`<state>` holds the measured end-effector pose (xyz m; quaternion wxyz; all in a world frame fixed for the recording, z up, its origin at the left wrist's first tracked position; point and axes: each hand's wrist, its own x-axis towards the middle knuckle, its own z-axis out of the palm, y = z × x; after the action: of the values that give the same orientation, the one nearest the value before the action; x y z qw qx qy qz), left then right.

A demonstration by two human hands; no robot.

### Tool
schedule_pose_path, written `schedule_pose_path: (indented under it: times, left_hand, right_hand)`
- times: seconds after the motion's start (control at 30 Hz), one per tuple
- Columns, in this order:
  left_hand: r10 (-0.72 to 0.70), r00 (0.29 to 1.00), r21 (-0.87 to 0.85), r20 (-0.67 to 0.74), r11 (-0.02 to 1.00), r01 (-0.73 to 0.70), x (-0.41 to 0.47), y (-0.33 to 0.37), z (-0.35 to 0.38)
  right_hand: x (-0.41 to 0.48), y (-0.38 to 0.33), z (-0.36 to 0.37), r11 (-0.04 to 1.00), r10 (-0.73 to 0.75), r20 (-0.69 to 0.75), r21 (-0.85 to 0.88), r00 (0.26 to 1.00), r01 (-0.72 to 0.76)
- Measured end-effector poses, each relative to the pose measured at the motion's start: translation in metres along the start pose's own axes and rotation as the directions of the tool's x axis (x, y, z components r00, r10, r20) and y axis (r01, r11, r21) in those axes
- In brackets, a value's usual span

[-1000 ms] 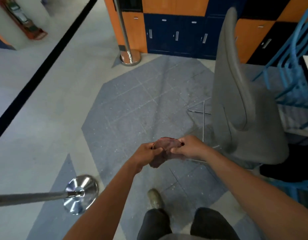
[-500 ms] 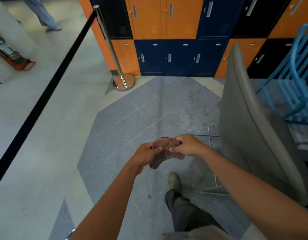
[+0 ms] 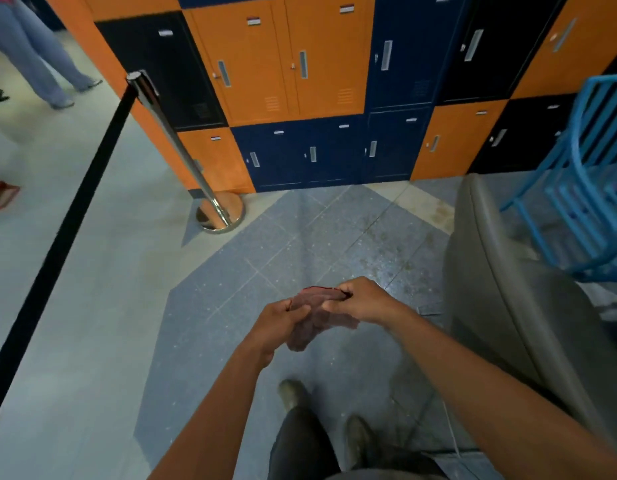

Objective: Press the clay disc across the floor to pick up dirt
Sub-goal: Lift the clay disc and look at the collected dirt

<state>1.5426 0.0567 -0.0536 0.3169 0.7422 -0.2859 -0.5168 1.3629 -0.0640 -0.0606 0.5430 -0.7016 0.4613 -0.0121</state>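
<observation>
Both hands: left hand (image 3: 278,323) and right hand (image 3: 362,301) pinch the clay disc (image 3: 314,328) from opposite sides, fingers curled on it.
Clay disc: limp, folded, held up off the floor (image 3: 231,278).
Grey chair (image 3: 508,306): right of the grip.
Stanchion (image 3: 182,150): beyond the grip, leftward.

Ahead: floor (image 3: 265,247) open as far as lockers (image 3: 300,81), which wall off the far side.
Right: grey chair (image 3: 508,306) just beside the R arm, blue chairs (image 3: 591,188) behind it. No way thru.
Left: stanchion post (image 3: 182,147) + black belt (image 3: 57,244) fence that side. Open floor betw belt & left hand (image 3: 279,323).
Below: own shoes (image 3: 291,393) on floor under the arms.
</observation>
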Motion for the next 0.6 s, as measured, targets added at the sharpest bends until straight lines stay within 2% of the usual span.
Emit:
schedule_pose_path:
  times: [0.3, 0.4, 0.5, 0.6]
  left_hand:
    - [-0.007, 0.966, 0.103, 0.257, 0.994, -0.021, 0.153, 0.091, -0.002]
    - [-0.021, 0.935, 0.127, 0.353, 0.992, -0.026, 0.204, 0.122, -0.006]
    - [-0.029, 0.888, 0.150, 0.458, 0.988, -0.045, 0.252, 0.155, -0.009]
    - [-0.065, 0.848, 0.200, 0.526, 0.979, -0.048, 0.293, 0.184, -0.005]
  right_hand:
    - [0.094, 0.012, -0.078, 0.987, 0.156, -0.166, 0.055, 0.974, -0.148]
    - [0.120, 0.012, -0.094, 0.955, 0.256, -0.237, 0.214, 0.937, -0.207]
    - [0.141, 0.007, -0.108, 0.890, 0.338, -0.287, 0.406, 0.896, -0.205]
    - [0.159, 0.004, -0.121, 0.852, 0.382, -0.330, 0.488, 0.863, -0.190]
